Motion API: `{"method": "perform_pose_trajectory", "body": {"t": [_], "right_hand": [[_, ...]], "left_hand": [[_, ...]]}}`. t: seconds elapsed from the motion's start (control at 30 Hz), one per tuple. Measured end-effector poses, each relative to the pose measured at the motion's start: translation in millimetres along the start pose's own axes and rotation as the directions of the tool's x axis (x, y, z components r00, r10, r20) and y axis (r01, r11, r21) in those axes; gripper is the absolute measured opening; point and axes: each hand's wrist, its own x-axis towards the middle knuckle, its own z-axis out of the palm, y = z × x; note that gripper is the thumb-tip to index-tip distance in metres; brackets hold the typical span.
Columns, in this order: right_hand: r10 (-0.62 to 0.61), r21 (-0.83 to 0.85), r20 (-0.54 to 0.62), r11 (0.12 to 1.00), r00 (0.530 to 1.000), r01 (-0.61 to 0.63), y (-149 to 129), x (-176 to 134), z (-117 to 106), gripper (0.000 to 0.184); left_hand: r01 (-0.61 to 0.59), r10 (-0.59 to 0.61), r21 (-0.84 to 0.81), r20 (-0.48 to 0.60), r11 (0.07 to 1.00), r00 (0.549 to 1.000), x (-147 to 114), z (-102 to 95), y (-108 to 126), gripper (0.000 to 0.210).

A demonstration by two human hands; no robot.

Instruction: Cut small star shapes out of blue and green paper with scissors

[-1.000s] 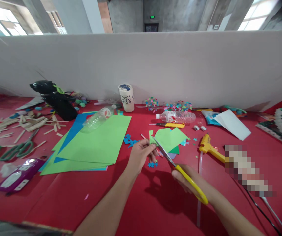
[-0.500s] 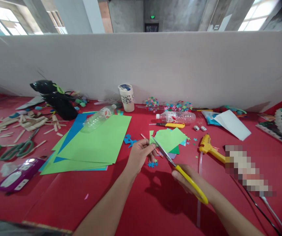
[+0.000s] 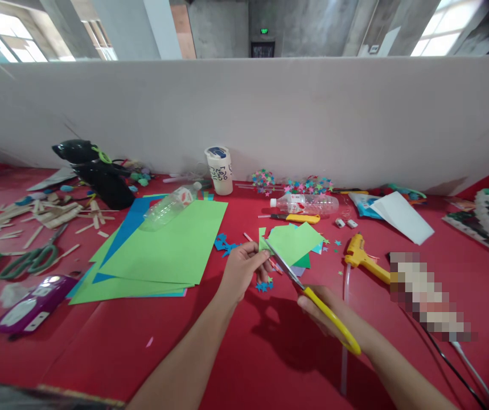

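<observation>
Between the thumb and fingers of my left hand [image 3: 244, 269] is a small piece of light green paper [image 3: 262, 239], pinched at its lower part. My right hand [image 3: 329, 313] grips yellow-handled scissors [image 3: 321, 303], whose metal blades point up and left and meet the paper close to my left fingertips. Beyond the blades lie larger green paper scraps [image 3: 298, 242] on the table. Small blue paper stars [image 3: 264, 286] rest just below my left hand, and a blue cut-out scrap [image 3: 226, 245] sits to its left.
Coloured paper sheets [image 3: 167, 250] lie left, under a plastic bottle [image 3: 171, 206]. A yellow glue gun [image 3: 366, 259] is at right. Behind are a yellow cutter [image 3: 301, 218], another bottle [image 3: 312, 204] and a white cup [image 3: 220, 171]. Green scissors [image 3: 39, 256] and a purple device [image 3: 35, 304] lie far left.
Almost nothing differs. Both hands, the scissors and the green paper keep the same places; the view has shifted only very slightly.
</observation>
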Motion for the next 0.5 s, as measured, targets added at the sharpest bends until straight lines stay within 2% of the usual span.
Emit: {"method": "perform_pose_trajectory", "body": {"t": [0.23,0.3,0.5], "right_hand": [[-0.011,-0.009,-0.001,1.0,1.0,0.011,5.4,2.5,0.1,0.047],[-0.024,-0.028,-0.013,0.999,1.0,0.023,6.4,3.7,-0.5,0.048],[-0.019,-0.012,0.022,1.0,1.0,0.02,5.1,3.3,-2.2,0.046]], "left_hand": [[-0.014,0.014,0.002,0.001,1.0,1.0,-0.8,-0.6,-0.6,0.018],[-0.045,0.045,0.019,0.002,0.999,0.999,0.1,-2.0,-1.3,0.018],[-0.147,0.151,0.05,-0.08,0.988,0.985,3.7,-4.2,-2.2,0.012]]}}
